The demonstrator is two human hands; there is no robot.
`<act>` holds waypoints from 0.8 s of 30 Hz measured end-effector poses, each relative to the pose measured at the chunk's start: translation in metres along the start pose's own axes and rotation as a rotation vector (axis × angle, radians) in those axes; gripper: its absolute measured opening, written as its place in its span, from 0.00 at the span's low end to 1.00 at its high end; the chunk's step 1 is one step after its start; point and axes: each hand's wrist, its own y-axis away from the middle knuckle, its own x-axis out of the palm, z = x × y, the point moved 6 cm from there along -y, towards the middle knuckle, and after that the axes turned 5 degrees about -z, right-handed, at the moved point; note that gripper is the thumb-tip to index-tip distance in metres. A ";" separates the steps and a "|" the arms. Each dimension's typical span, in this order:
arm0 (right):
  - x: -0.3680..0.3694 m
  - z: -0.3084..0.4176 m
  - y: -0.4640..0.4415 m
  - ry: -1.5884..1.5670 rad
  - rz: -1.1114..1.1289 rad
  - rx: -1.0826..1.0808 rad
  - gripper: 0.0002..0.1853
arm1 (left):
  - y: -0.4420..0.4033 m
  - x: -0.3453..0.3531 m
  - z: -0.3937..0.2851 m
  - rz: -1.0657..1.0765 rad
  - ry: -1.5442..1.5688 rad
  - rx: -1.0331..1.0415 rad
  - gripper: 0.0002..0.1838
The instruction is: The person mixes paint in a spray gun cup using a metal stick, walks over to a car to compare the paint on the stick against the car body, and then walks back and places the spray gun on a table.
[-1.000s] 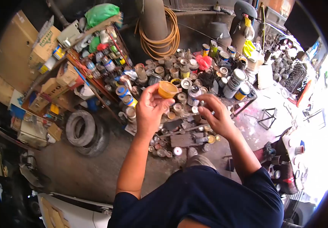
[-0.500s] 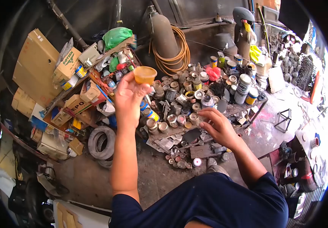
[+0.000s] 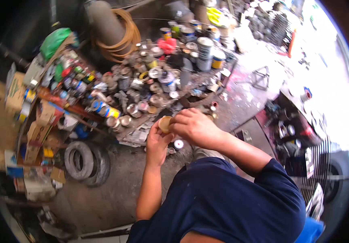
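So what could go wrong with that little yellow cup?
The yellow cup might slip or tip, because only the left hand clearly holds it, and the right hand is close enough to bump it. Reaching forward could also knock over some cans, since they stand crowded together.

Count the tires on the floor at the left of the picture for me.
2: a gray tire in front, and a darker tire partly covered behind it, toward the picture's right. Others could be hidden.
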 end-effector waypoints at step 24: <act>-0.109 -0.133 0.346 -1.000 -0.595 1.497 0.10 | 0.013 0.225 0.242 0.774 -0.280 -0.605 0.29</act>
